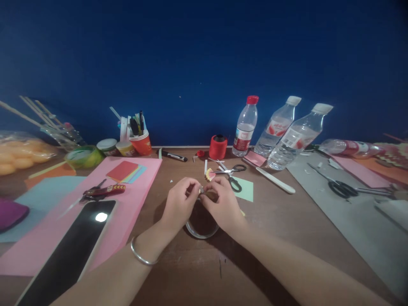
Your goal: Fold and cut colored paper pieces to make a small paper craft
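My left hand (181, 202) and my right hand (223, 204) meet over the middle of the wooden table. Both are closed in a pinch, thumbs and fingertips together, around a small pale piece (202, 191) too small and covered to name. Below them a clear round rim (201, 236) shows, perhaps of a tape roll or a shallow container; my hands hide most of it. Just beyond my right hand lie black-handled scissors (235, 184), partly on a light green paper square (247, 189). A yellow and pink zigzag-edged paper piece (209, 174) lies near its knuckles.
Behind stand a red thread spool (218, 147), a red-capped bottle (245, 129) and two white-capped bottles (277, 125). A white-handled knife (276, 180) lies at right. Leftward are a phone (70, 250), pink paper (143, 182) and a pen cup (141, 143). More scissors (342, 189) lie far right.
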`<move>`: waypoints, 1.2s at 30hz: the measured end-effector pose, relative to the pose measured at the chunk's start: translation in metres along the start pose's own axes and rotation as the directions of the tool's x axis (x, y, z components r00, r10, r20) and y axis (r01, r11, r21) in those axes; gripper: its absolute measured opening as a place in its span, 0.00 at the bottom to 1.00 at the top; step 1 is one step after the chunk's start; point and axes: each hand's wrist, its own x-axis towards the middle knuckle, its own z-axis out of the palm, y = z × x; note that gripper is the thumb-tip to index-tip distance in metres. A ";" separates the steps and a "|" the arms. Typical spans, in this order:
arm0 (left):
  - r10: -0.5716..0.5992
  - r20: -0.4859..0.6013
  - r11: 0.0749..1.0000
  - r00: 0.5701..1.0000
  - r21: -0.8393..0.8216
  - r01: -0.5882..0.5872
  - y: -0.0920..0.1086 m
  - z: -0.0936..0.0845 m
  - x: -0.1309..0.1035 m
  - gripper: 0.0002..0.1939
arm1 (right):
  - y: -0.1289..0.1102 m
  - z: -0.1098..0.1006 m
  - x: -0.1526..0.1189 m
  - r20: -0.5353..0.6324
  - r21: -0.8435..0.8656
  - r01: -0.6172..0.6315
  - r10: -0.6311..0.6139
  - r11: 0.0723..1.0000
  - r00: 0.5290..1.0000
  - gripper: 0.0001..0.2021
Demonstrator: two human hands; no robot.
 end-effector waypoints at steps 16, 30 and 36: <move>0.081 -0.049 0.997 0.995 -0.001 -0.081 0.004 -0.002 -0.004 0.07 | -0.004 0.001 -0.004 0.079 0.014 -0.023 0.022 1.000 0.997 0.04; -0.269 -0.033 0.849 0.963 -0.479 0.221 -0.010 0.001 0.002 0.09 | -0.002 0.002 0.000 0.127 0.335 -0.117 0.079 0.935 0.989 0.04; -0.289 0.081 0.785 0.954 -0.550 0.285 -0.013 0.004 0.006 0.10 | 0.001 0.004 0.002 0.176 0.469 -0.175 0.102 0.866 0.979 0.04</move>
